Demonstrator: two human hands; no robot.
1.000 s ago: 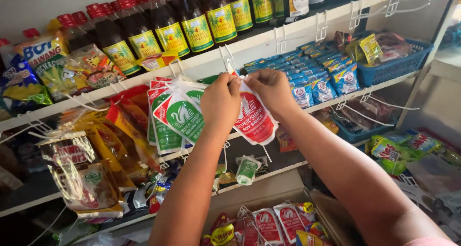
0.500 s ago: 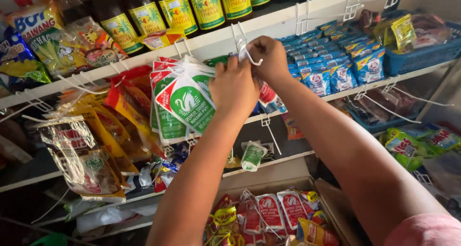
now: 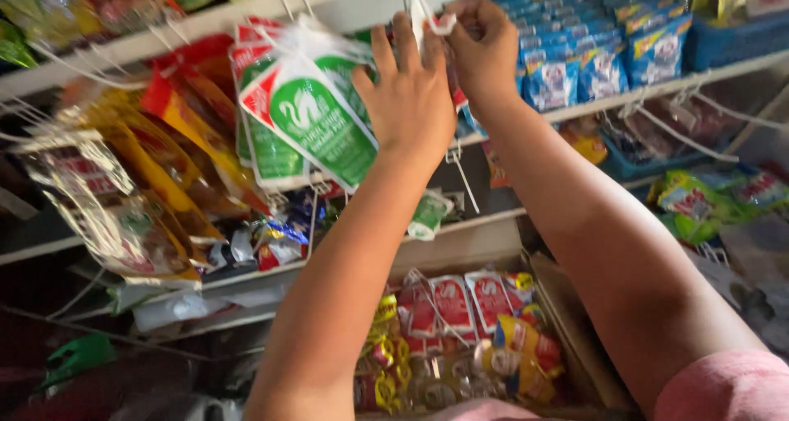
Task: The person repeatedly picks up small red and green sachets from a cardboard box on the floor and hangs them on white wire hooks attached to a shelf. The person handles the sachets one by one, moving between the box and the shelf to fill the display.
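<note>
— What does the person wear?
— A pink sleeve (image 3: 731,384) shows at about four o'clock in the view, soft cloth, plain, with no print to be seen; it covers only the upper right arm.
— And below it?
— Both forearms are bare to the wrist; the left hand (image 3: 407,101) and the right hand (image 3: 485,47) carry no glove, ring, watch or band that shows; the fingernails are short and unpainted.
</note>
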